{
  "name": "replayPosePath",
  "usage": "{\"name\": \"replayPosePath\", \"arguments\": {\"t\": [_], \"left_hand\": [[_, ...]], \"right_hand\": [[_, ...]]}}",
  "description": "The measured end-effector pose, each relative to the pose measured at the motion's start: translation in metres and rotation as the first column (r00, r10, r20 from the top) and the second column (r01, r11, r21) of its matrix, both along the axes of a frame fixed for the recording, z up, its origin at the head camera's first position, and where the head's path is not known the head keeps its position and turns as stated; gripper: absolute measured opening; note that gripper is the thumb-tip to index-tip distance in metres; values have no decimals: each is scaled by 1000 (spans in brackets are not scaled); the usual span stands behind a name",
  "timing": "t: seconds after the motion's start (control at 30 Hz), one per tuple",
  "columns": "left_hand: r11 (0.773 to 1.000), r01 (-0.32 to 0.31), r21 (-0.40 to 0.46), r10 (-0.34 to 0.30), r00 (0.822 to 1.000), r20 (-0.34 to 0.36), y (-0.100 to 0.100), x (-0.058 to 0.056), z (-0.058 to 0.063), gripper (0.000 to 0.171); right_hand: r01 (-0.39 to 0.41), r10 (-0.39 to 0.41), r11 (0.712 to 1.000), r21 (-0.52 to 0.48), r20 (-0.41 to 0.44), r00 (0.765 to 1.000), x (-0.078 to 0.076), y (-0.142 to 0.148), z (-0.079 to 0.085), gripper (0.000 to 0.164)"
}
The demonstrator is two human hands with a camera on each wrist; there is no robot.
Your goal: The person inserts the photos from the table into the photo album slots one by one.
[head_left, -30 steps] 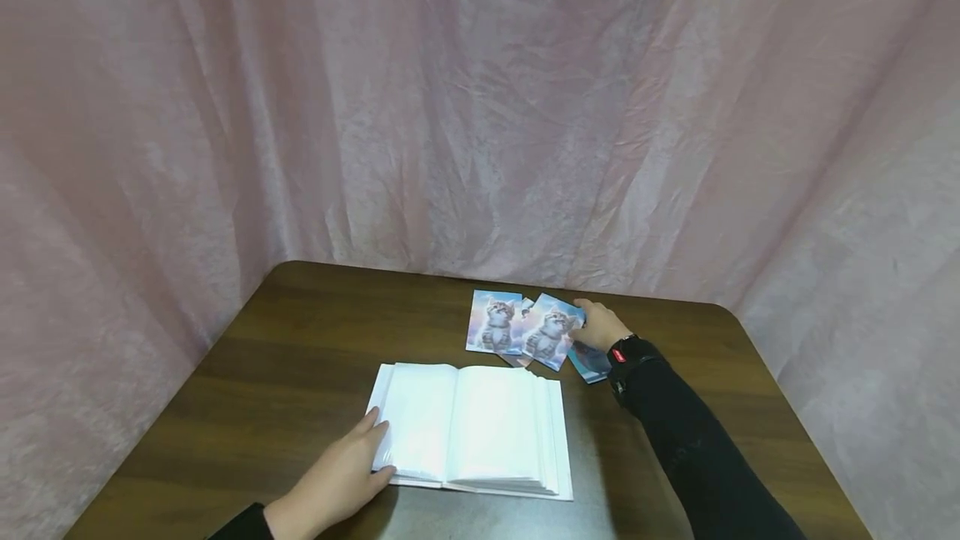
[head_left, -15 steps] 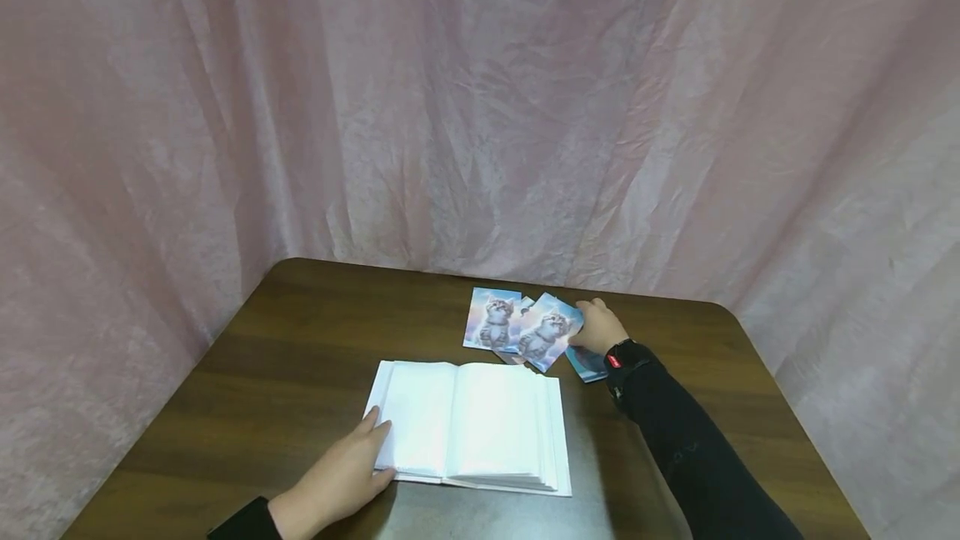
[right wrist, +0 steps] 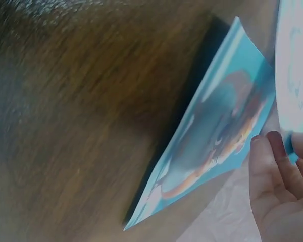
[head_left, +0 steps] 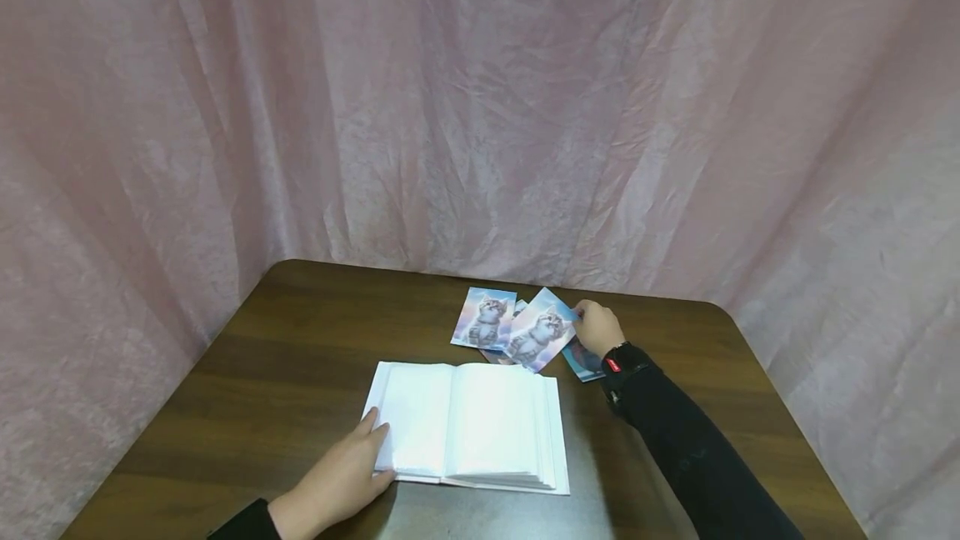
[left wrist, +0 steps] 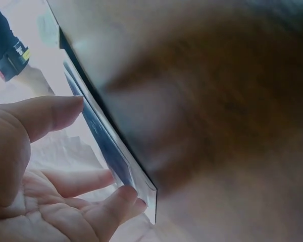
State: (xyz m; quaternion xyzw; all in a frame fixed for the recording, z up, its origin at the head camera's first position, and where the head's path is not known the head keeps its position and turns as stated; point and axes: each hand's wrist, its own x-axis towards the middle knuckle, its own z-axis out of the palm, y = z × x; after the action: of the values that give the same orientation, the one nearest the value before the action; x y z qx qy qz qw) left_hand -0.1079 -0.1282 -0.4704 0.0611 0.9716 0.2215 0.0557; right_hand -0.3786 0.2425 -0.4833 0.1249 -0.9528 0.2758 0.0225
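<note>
An open photo album (head_left: 495, 423) with blank white pages lies on the table. My left hand (head_left: 341, 473) rests at its lower left, fingers along the left edge and thumb near the bottom corner. In the left wrist view, the fingertips (left wrist: 122, 195) touch the album's edge (left wrist: 141, 184). Farther back, my right hand (head_left: 600, 329) pinches the corner of a kitten picture card (head_left: 540, 332), which is tilted and overlaps other cards. Beneath that hand lies a blue picture card (head_left: 583, 361), seen larger as a teal card (right wrist: 217, 131) in the right wrist view.
Another kitten card (head_left: 483, 319) lies left of the pinched one, and a partly covered card (head_left: 497, 356) shows below them. The brown wooden table (head_left: 300, 357) ends at the back against a pink curtain (head_left: 450, 148).
The pinched kitten card has shifted left and turned, its far corner rising a little. The kitten card beside it has slid left and slanted. My left hand stays on the album.
</note>
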Motion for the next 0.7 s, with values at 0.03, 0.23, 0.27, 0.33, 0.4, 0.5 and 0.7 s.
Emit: {"name": "replayPosePath", "arguments": {"t": [0.03, 0.23, 0.27, 0.33, 0.4, 0.5, 0.7], "left_hand": [[1000, 2, -5, -2, 1000, -7, 0, 0, 0, 62], [999, 31, -45, -34, 997, -63, 2, 1, -1, 62], [998, 33, -49, -36, 997, -63, 2, 2, -1, 62], [998, 37, -52, -40, 997, -61, 3, 1, -1, 61], [997, 40, -61, -44, 997, -61, 4, 2, 0, 61], [996, 62, -66, -67, 995, -76, 7, 2, 2, 61], [985, 159, -61, -163, 984, -68, 13, 4, 4, 66]], "right_hand": [[19, -19, 1000, -15, -3, 1000, 0, 1, 0, 22], [123, -130, 981, -149, -35, 991, -1, 11, 2, 21], [133, -141, 976, -174, -37, 989, -1, 12, 3, 21], [142, -151, 966, -216, -29, 988, 0, 14, 5, 22], [146, -158, 959, -244, -30, 987, 1, 15, 8, 22], [147, -162, 950, -275, -31, 986, 1, 16, 14, 22], [149, -170, 947, -283, -51, 984, 0, 17, 23, 23]]}}
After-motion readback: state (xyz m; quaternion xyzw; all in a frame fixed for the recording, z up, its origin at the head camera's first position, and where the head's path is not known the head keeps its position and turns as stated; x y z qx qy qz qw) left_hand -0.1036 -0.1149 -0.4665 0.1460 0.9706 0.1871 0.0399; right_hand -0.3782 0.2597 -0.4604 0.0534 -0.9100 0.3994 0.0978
